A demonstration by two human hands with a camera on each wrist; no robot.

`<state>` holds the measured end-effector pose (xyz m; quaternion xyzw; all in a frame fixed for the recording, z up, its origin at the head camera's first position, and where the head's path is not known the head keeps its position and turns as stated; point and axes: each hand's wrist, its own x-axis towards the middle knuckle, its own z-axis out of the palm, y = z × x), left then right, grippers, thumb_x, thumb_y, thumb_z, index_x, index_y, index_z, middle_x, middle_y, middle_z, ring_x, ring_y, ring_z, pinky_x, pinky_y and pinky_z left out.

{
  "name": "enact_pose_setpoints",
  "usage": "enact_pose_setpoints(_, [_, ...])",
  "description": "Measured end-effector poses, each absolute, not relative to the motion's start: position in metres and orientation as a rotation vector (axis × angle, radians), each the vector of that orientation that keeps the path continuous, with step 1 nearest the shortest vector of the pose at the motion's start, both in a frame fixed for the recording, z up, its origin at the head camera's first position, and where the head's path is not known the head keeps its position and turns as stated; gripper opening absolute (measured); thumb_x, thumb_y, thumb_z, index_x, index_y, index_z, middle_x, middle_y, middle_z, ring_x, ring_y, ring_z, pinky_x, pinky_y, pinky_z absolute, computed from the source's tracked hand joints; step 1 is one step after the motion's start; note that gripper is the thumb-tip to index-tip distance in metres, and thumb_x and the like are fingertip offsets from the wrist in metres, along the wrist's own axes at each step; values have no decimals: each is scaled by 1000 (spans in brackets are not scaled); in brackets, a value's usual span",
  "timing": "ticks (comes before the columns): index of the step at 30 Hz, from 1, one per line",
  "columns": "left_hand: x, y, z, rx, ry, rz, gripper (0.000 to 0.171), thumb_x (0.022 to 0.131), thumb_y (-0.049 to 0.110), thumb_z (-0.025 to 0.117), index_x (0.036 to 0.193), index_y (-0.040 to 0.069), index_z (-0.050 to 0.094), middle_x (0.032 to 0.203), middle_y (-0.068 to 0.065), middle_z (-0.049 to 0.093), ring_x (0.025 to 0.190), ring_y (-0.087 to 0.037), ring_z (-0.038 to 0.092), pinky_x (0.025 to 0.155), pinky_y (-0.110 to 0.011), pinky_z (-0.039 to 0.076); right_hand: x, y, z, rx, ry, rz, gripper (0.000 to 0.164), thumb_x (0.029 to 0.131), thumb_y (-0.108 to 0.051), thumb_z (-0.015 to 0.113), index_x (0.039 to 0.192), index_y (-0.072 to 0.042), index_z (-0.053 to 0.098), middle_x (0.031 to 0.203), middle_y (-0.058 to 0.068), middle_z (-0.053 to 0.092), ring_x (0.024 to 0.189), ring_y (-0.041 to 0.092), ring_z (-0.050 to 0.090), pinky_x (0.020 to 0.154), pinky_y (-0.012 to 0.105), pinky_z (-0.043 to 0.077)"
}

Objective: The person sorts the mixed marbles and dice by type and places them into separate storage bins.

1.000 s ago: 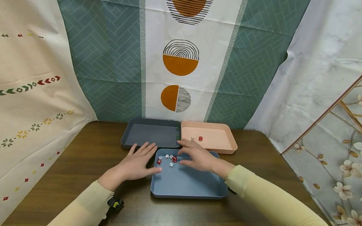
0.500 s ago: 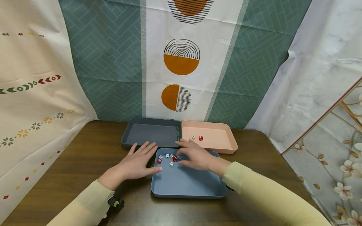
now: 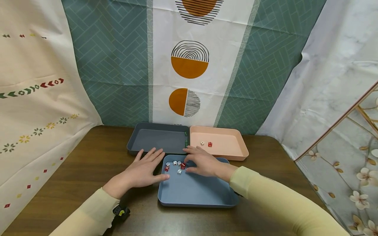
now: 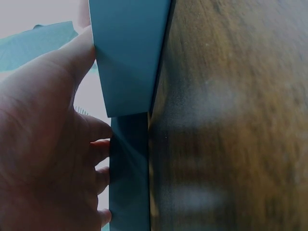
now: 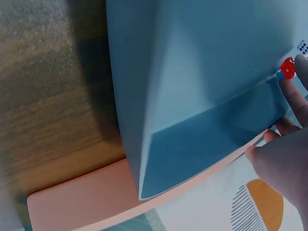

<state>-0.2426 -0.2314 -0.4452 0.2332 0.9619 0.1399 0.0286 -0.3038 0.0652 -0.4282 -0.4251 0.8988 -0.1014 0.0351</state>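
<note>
In the head view my right hand (image 3: 203,163) reaches into the blue tray (image 3: 200,193). Its thumb and index finger pinch a red die (image 3: 183,166), which also shows between the fingertips in the right wrist view. Around it lie several white dice, one white die (image 3: 179,171) nearest me, and another red die (image 3: 166,168) by the left wall. My left hand (image 3: 141,172) is spread flat at the tray's left rim, its thumb reaching over the edge and its fingers near the dark grey tray (image 3: 156,139). The left hand holds nothing.
Behind on the right is a pink tray (image 3: 227,142) with a white die (image 3: 202,143) and a red die (image 3: 210,144). Small green dice (image 3: 186,143) sit along the grey tray's right wall. All trays stand on a brown wooden table (image 3: 97,157), with hanging cloths behind.
My right hand has shifted slightly left and its fingertips have closed in on the red die. My left hand stays where it was.
</note>
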Motion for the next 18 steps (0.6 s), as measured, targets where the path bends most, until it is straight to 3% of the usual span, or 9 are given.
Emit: enact_pose_setpoints(18, [-243, -233, -447, 729, 2970, 439, 108, 101, 83, 54, 173, 4, 35, 180, -15, 29, 167, -42, 19, 128, -75, 5, -306, 56, -435, -1361, 2813, -263, 22, 102, -32, 84, 116, -15, 80, 163, 15, 56, 161, 37, 39, 131, 61, 24])
